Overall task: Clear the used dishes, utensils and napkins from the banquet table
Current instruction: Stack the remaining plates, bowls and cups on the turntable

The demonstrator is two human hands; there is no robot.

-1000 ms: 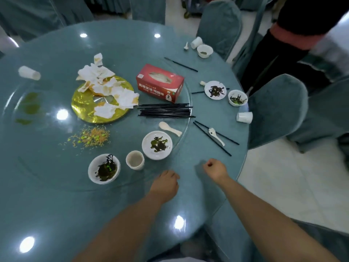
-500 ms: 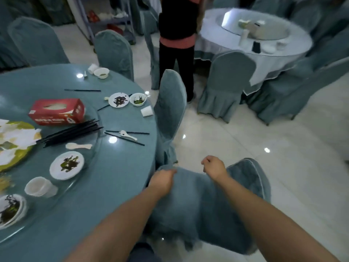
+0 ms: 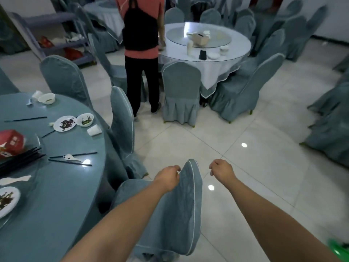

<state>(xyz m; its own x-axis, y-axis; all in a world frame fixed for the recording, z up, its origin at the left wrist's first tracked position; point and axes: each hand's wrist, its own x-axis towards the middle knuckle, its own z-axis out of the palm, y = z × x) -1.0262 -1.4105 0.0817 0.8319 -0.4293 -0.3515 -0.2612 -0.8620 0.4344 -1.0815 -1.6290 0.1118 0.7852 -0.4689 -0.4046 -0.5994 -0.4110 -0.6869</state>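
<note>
The teal banquet table [image 3: 56,214] fills the left side. It carries a used plate [image 3: 64,123], a small bowl [image 3: 85,119], a tipped white cup [image 3: 93,130], a red tissue box [image 3: 11,143], a bundle of black chopsticks [image 3: 20,160], a white spoon [image 3: 70,157] between two loose chopsticks, and another dirty plate [image 3: 5,201]. A teal-covered chair [image 3: 181,214] stands beside the table below me. My left hand [image 3: 168,176] grips the top edge of its back. My right hand [image 3: 221,171] hovers to the right of the chair with curled fingers and holds nothing.
A person in a salmon shirt and black apron [image 3: 141,35] stands at a white-clothed table [image 3: 217,59] ringed by covered chairs. Another chair [image 3: 122,129] is tucked against my table. A shelf cart [image 3: 56,35] is at the back left. Tiled floor [image 3: 255,167] spreads to the right.
My view has swung right, away from the table. Both hands moved from the table edge to the chair back; the right hand has since come off it, and the chair now stands edge-on.
</note>
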